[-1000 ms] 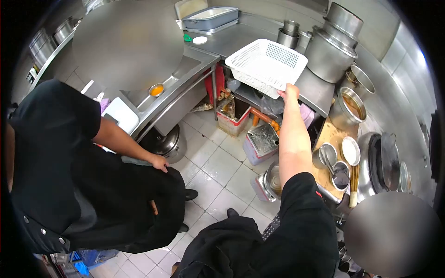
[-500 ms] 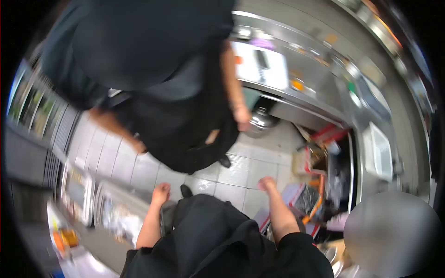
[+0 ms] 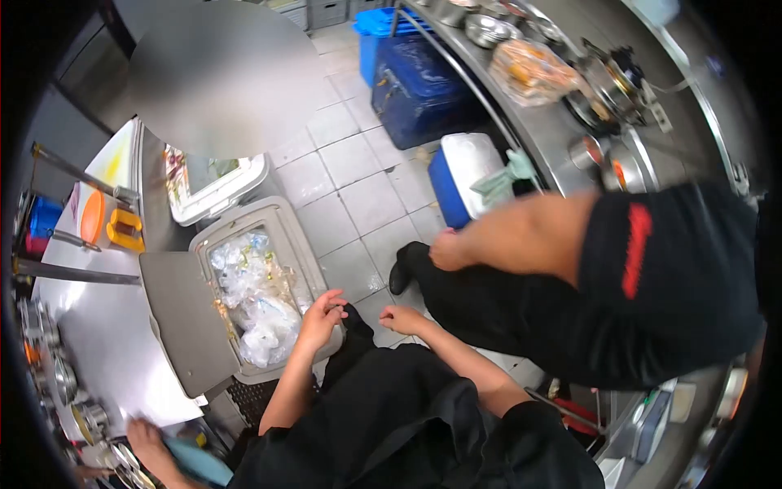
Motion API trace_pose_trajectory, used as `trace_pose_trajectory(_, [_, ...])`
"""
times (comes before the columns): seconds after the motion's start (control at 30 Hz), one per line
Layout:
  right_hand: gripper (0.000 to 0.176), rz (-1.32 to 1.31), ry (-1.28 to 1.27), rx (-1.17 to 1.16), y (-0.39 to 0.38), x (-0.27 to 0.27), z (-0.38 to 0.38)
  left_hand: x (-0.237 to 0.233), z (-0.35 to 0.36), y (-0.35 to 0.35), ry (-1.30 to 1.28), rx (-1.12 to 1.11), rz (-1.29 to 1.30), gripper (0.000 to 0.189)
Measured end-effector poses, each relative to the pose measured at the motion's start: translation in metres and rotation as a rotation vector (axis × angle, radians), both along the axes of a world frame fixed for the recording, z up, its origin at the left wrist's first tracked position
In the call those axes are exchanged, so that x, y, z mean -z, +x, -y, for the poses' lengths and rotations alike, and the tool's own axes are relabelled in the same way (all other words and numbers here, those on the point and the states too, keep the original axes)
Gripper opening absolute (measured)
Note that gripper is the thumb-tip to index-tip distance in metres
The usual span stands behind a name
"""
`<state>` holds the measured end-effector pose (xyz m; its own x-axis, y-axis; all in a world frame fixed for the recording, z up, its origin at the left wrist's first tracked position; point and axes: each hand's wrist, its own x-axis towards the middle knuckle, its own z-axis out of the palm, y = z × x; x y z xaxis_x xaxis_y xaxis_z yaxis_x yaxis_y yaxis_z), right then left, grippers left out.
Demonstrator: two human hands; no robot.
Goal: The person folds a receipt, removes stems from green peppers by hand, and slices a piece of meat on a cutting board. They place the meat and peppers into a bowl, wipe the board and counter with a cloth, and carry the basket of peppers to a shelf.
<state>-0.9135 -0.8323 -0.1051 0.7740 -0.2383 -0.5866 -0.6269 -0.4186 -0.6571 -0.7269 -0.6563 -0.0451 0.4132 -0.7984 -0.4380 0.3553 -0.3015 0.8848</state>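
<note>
My left hand (image 3: 322, 315) is in front of my body, its fingers apart and empty, near the right rim of a grey bin (image 3: 305, 244) full of clear plastic bags (image 3: 265, 318). The bin's lid (image 3: 183, 314) hangs open toward the left. My right hand (image 3: 405, 319) is a little to the right, over my dark trousers and the tiled floor; its fingers look curled, and whether they hold anything is too small to tell. The two hands do not touch.
A person in black (image 3: 652, 277) stands close on my right, one arm bent. At the lower left another person's hand (image 3: 147, 440) is near a teal cloth (image 3: 195, 463). Behind are a white container (image 3: 216, 200), a blue box (image 3: 448, 183), a dark blue bin (image 3: 419, 90) and a steel counter (image 3: 521, 122).
The view has turned left, toward the grey bin. The person in black, earlier in front of me, is now on my right. My hands have come closer together.
</note>
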Motion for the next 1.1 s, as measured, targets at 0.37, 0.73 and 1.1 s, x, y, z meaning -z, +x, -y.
trace_pose_trajectory(0.37, [0.041,-0.103,-0.342,0.101,0.131,0.048,0.146,0.005,0.008,0.122,-0.109,-0.54,-0.191,0.052])
trace_pose_trajectory(0.73, [0.045,0.322,-0.264,-0.164,0.355,0.002,0.319,-0.024,0.243,0.237,-0.684,-0.77,-0.635,0.088])
trace_pose_trajectory(1.1, [0.037,0.911,-0.161,-0.474,0.6,-0.122,0.401,-0.161,0.396,0.379,-0.633,-0.604,-0.308,0.098])
